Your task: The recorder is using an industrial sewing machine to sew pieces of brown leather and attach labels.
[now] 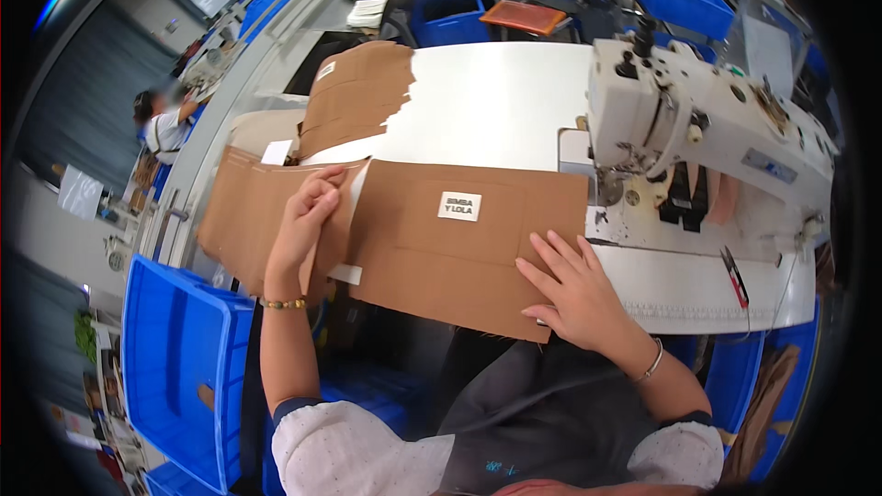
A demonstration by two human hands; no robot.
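A brown fabric panel with a white label lies flat on the white sewing table, its front edge at the table's edge. My right hand rests on its right part, fingers spread and flat. Something small and pale shows under that thumb, too little to name. My left hand has its fingers curled in a pinch at the edge of a second brown fabric piece, left of the labelled panel. Its pale underside shows along the lifted edge. A white tab sticks out between the two pieces.
On the right stands a white sewing machine, with red-handled thread snips in front of it. More brown pieces lie at the back left. A blue crate is at lower left. Another person sits far left.
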